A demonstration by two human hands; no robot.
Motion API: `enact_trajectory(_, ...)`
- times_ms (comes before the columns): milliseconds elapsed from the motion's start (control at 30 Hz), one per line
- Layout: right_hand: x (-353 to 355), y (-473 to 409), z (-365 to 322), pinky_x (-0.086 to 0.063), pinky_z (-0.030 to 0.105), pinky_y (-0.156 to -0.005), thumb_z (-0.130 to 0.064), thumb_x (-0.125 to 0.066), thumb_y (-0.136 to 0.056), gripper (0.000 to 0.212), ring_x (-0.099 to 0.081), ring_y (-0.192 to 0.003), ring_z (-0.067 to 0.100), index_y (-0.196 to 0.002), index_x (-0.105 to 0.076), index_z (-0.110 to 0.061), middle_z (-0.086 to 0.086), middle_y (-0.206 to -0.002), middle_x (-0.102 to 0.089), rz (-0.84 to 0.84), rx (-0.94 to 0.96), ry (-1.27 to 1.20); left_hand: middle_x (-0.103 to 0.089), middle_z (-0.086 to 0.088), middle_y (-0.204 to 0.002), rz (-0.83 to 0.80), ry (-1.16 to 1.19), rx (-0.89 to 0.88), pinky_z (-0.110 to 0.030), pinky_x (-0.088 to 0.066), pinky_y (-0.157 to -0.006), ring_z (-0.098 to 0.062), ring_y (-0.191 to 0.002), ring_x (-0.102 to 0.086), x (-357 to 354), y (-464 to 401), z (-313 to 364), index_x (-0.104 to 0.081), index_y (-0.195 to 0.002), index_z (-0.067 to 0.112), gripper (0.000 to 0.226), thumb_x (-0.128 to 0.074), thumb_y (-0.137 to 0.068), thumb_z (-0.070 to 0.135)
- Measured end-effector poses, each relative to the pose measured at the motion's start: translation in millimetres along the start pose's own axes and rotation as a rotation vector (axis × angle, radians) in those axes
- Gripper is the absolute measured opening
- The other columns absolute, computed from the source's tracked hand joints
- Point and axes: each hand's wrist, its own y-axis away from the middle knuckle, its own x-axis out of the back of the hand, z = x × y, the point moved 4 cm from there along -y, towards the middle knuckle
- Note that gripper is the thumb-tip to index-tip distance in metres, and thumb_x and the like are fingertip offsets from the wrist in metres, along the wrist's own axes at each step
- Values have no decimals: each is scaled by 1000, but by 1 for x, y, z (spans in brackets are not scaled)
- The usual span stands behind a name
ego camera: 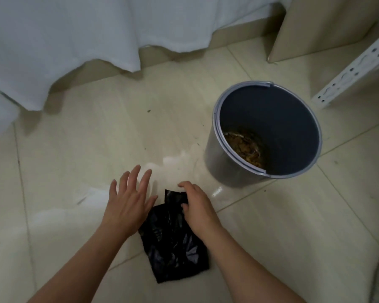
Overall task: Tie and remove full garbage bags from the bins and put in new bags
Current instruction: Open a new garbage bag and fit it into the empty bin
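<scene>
On the near floor (pixel 74 149), the folded black bag (pixel 173 243) lies lengthwise near-to-far; the right hand (pixel 197 206) pinches its far end, the left hand (pixel 127 200) spread wide beside it, bin (pixel 217 158) far right.

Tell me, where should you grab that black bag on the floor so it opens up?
Probably at the far top edge of the folded black garbage bag, coming from above. It lies flat on the tiled floor, and only that end has a loose flap lifting up, where the right hand already pinches it. The left hand hovers open beside it, free to pull the layers apart.
</scene>
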Motion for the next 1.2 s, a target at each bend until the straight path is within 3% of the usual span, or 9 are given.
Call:
enact_trajectory(267,14,-24,-44,-53,30,-84,1,-56,-87,21,-62,-87,14,-95,-65,-15,0,-97,-65,130,74,-261,-19,3,-152,-91,315,-107,-39,-42,-101,-22,-136,-23,9,1,-24,-55,-127,25,45,-51,-91,52)
enact_trajectory(400,31,-27,-59,-51,17,-78,2,-58,-86,20,-64,-82,9,-88,-70,-13,-2,-91,-70,203,88,-359,-35,2,-142,-151,436,-57,-31,-42,-97,-20,-126,-36,20,3,-30,-64,-114,16,26,-62,-91,27)
enact_trajectory(533,55,-11,-86,-39,0,-78,4,-61,-84,20,-59,-85,3,-88,-73,-11,-3,-93,-68,248,209,-303,-64,-7,-92,-86,631,51,-27,-45,-72,-20,-85,-61,53,13,-27,-66,-89,7,7,-59,-91,9)
enact_trajectory(667,91,14,-111,-39,5,-81,10,-60,-81,20,-61,-91,14,-86,-73,-5,8,-98,-68,290,347,-186,-55,14,-49,-3,909,178,-12,-37,-45,0,-45,-49,102,32,-32,-55,-67,13,27,-60,-92,6)
enact_trajectory(800,134,37,-138,-45,18,-78,9,-57,-82,24,-60,-83,15,-87,-74,-6,7,-92,-69,293,400,-135,-56,0,-59,100,1089,219,-35,-53,-68,-16,-62,-58,162,49,-31,-54,-68,6,24,-67,-88,5)
enact_trajectory(933,186,59,-167,-50,19,-78,6,-54,-85,27,-64,-85,11,-89,-75,-11,2,-94,-71,296,439,-114,-38,4,-51,123,1102,215,-27,-46,-52,-12,-50,-45,222,67,-19,-41,-61,13,40,-75,-80,3)
enact_trajectory(1067,236,82,-180,-45,11,-63,-4,-47,-91,32,-59,-79,6,-112,-64,-20,-6,-95,-63,213,410,-58,-53,-13,-81,165,1217,194,-52,-49,-90,-26,-81,-56,275,86,-1,-47,-69,12,32,-71,-81,-4)
enact_trajectory(1133,260,96,-178,-44,12,-59,-13,-49,-94,28,-60,-76,6,-117,-59,-25,-8,-90,-62,202,389,-28,-61,-17,-91,191,1257,174,-45,-52,-87,-26,-83,-61,297,97,10,-54,-72,8,23,-66,-84,-7)
enact_trajectory(1200,278,110,-172,-41,11,-57,-23,-53,-95,19,-60,-71,3,-113,-60,-26,-8,-84,-65,207,372,20,-63,-16,-93,210,1241,143,-28,-57,-67,-22,-75,-62,314,107,22,-61,-76,8,17,-64,-86,-6)
